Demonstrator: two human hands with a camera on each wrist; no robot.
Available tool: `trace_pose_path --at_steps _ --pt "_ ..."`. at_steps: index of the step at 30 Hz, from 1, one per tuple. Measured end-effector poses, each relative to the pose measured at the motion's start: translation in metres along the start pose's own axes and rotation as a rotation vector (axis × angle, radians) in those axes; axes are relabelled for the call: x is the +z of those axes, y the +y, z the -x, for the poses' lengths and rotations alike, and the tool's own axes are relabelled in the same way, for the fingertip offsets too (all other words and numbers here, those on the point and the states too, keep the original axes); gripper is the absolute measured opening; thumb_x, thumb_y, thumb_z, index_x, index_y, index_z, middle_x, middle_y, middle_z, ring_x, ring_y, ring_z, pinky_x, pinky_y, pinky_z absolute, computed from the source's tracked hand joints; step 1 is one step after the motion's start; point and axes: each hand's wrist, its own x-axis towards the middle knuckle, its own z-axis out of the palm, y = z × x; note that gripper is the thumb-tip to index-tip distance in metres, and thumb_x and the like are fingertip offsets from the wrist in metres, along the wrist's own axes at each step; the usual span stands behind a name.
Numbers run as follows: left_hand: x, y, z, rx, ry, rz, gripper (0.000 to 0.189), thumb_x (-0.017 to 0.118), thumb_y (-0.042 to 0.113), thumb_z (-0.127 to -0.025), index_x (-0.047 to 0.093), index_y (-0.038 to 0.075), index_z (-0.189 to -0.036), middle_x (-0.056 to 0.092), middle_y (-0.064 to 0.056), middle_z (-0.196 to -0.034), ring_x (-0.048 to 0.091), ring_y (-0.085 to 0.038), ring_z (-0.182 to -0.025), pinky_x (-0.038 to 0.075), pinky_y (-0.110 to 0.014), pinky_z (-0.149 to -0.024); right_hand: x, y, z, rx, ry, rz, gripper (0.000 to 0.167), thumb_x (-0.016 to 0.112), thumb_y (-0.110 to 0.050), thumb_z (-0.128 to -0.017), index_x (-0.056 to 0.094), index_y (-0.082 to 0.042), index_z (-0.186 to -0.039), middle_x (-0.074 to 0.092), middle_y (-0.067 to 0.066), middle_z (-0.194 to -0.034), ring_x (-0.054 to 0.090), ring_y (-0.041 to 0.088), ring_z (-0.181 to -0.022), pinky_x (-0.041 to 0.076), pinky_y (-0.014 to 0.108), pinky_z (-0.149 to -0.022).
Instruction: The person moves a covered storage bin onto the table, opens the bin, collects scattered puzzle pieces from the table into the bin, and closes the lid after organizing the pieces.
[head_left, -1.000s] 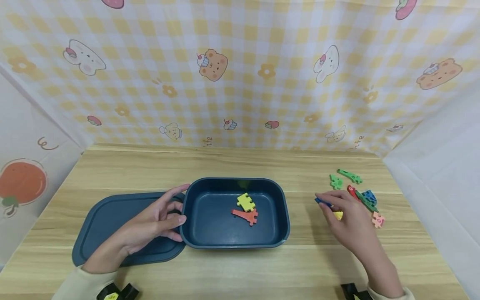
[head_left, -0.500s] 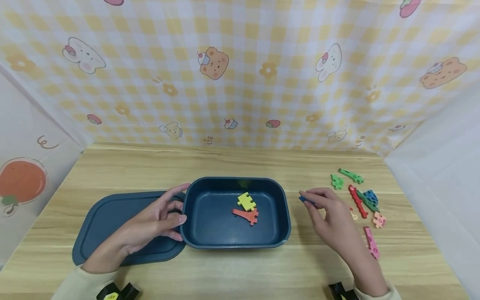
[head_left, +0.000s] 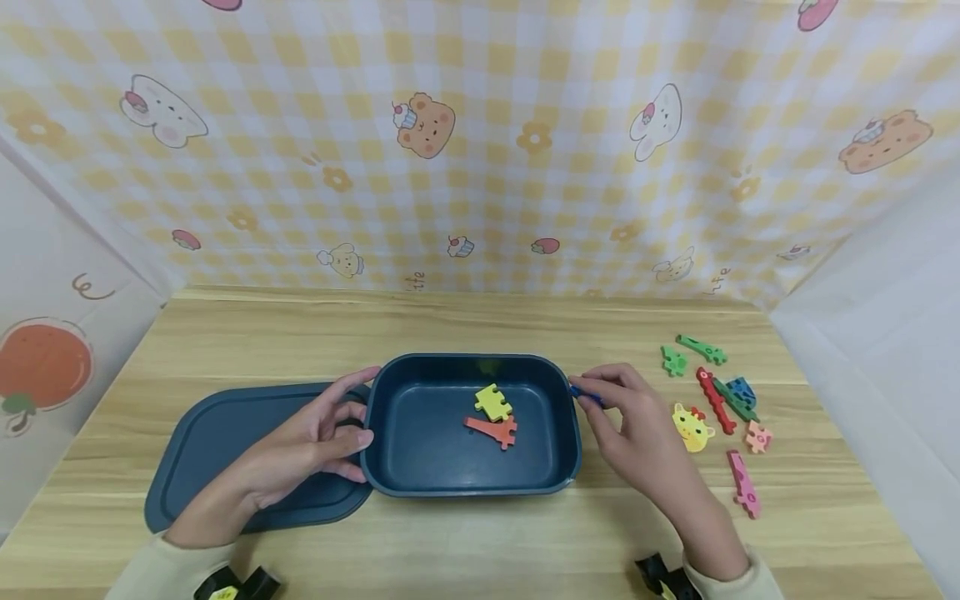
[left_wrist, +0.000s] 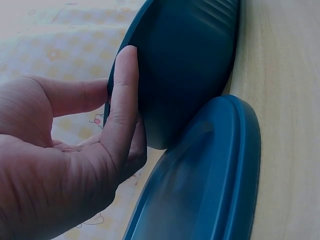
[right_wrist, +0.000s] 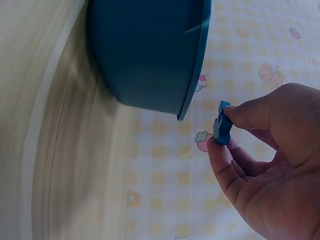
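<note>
A dark blue box (head_left: pixel 427 442) stands mid-table. Inside it lie a yellow puzzle piece (head_left: pixel 492 403) and an orange puzzle piece (head_left: pixel 497 432), close together. My left hand (head_left: pixel 296 458) holds the box's left rim between thumb and fingers; in the left wrist view, fingers (left_wrist: pixel 126 95) lie along the outer wall. Between thumb and fingertip my right hand (head_left: pixel 637 429) pinches a small blue puzzle piece (right_wrist: pixel 223 125). In the head view this piece is right at the box's right rim; the right wrist view shows it above the table, outside the wall.
The matching lid (head_left: pixel 217 454) lies flat at the left, under my left forearm. On the right are a yellow giraffe-head piece (head_left: pixel 693 428), a red piece (head_left: pixel 716 402), a pink piece (head_left: pixel 742 483) and several green, blue and peach ones. A patterned curtain (head_left: pixel 480 183) hangs behind the table.
My right hand has moved left with the blue puzzle piece, from the loose pieces to the box's right rim, uncovering the giraffe head and the pink piece. My left hand stays put.
</note>
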Motion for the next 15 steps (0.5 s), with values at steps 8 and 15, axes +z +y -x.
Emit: trace_pose_path --at_steps 8,15 --pt "0.0 -0.001 0.0 -0.002 -0.003 0.002 0.084 0.061 0.013 -0.108 0.007 0.025 -0.171 0.048 -0.016 -0.123 0.073 -0.02 -0.089 0.067 -0.046 -0.085 0.007 -0.013 -0.005 0.054 -0.07 -0.022 0.025 0.072 -0.003 -0.099 0.078 -0.007 -0.123 0.069 0.007 -0.121 0.067 0.016 -0.098 0.06 0.023 -0.071" --pt "0.0 0.0 0.0 -0.003 -0.002 0.008 0.084 0.062 0.013 -0.108 0.007 0.026 -0.171 0.049 -0.017 -0.125 0.073 -0.02 -0.09 0.067 -0.046 -0.085 0.014 -0.022 -0.007 0.041 -0.098 -0.051 0.025 0.073 -0.002 -0.098 0.078 -0.005 -0.123 0.068 0.007 -0.121 0.064 0.014 -0.098 0.062 0.029 -0.072"
